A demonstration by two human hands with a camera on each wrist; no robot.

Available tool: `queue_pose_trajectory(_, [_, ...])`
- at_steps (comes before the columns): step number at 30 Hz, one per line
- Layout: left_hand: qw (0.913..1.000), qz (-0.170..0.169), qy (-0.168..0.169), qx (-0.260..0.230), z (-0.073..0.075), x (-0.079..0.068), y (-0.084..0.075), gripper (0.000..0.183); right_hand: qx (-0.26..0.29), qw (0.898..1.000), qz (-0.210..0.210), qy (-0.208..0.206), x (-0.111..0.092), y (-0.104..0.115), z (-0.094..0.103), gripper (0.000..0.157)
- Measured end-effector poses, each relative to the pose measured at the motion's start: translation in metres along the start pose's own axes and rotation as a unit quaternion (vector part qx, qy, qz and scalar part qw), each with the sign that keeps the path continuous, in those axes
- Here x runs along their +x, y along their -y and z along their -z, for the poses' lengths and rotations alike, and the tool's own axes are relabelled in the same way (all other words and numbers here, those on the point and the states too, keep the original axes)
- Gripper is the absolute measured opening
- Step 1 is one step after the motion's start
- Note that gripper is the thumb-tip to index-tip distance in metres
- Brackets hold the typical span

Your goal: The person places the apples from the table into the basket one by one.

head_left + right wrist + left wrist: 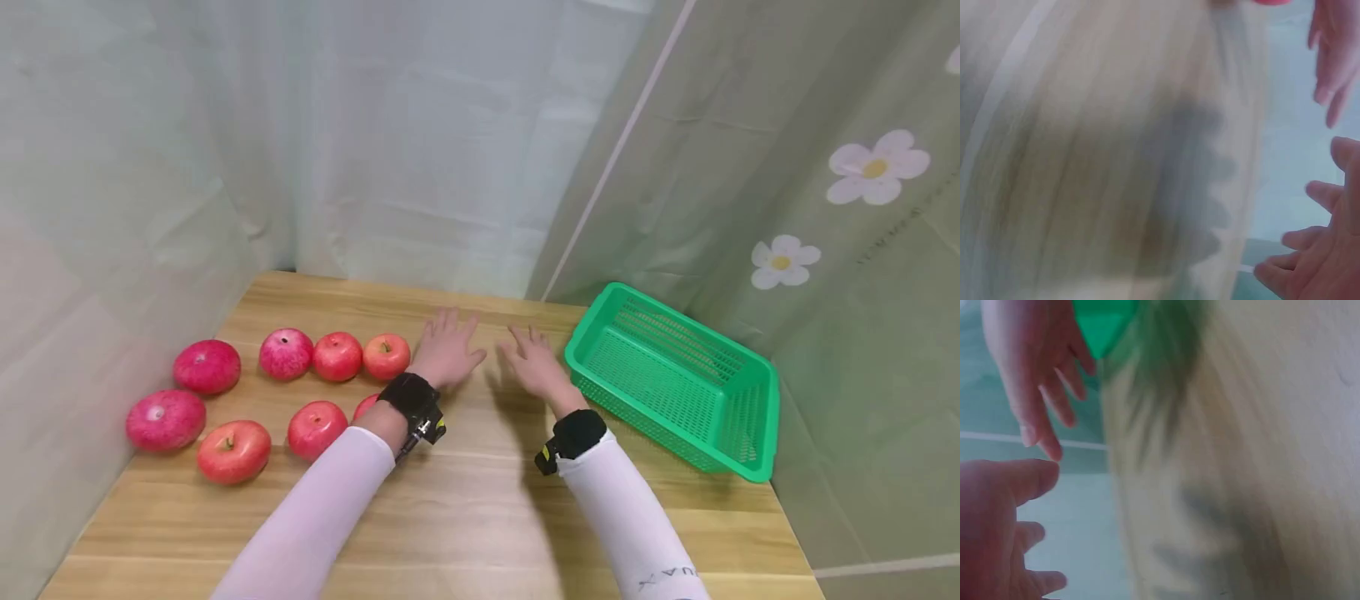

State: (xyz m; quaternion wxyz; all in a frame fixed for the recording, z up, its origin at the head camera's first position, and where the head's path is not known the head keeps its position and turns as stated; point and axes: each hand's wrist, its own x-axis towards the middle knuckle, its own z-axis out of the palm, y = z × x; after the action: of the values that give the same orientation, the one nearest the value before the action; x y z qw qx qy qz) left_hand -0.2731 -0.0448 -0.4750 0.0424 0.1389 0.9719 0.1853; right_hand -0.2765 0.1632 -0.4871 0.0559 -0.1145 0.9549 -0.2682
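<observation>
My left hand (447,352) is held out over the middle of the table with its fingers spread, holding nothing. Just to its left lies a red apple (386,357), the nearest fruit. My right hand (537,368), also holding nothing, has its fingers extended beside the left rim of a green plastic basket (588,329). In the left wrist view the fingertips of the right hand (1038,369) overlap the thumb of the left hand (997,512). Both hands cast shadows on the wooden table (1085,156).
Several red apples, among them one at the front (234,452) and one partly behind my left wrist (365,406), lie on the left. Three deep pink fruits, including one at far left (166,420), lie with them. Curtains (420,150) hang around the table's back and sides.
</observation>
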Motion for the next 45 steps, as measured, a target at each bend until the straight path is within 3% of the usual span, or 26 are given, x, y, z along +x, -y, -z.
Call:
queue_pose_trajectory(4, [0.9994,-0.033,-0.004,-0.007,0.016,-0.02,-0.002,0.077,0.05,0.998,0.02,0.013,-0.019,0.0,0.016,0.068])
queue_pose_trajectory(8, [0.9972,-0.07,-0.014,-0.022,0.021,-0.037,0.002,0.074,0.104,0.994,0.027,0.023,-0.046,-0.005,0.032,0.064])
queue_pose_trajectory(14, [0.9877,-0.145,0.007,-0.058,0.027,-0.066,0.02,0.073,0.179,0.982,0.057,0.035,-0.087,-0.015,0.063,0.058])
queue_pose_trajectory(17, [0.9827,-0.163,0.017,-0.087,0.038,-0.089,0.029,0.073,0.176,0.982,0.065,0.031,-0.104,-0.021,0.079,0.055])
queue_pose_trajectory(23, [0.9813,-0.151,0.0,-0.119,0.048,-0.116,0.05,0.069,0.139,0.989,0.048,-0.005,-0.138,-0.046,0.114,0.056])
queue_pose_trajectory(29, [0.9791,-0.145,-0.031,-0.14,0.055,-0.135,0.062,0.062,0.084,0.992,-0.018,-0.097,-0.181,-0.074,0.15,0.058])
queue_pose_trajectory(34, [0.981,-0.114,-0.033,-0.154,0.054,-0.152,0.07,0.059,0.021,0.978,-0.13,-0.161,-0.211,-0.109,0.179,0.064])
queue_pose_trajectory(39, [0.9839,-0.089,-0.029,-0.152,0.052,-0.162,0.075,0.06,-0.012,0.968,-0.213,-0.136,-0.233,-0.151,0.198,0.073])
queue_pose_trajectory(45, [0.9874,-0.074,-0.01,-0.139,0.047,-0.169,0.079,0.061,0.004,0.945,-0.309,-0.103,-0.249,-0.186,0.2,0.081])
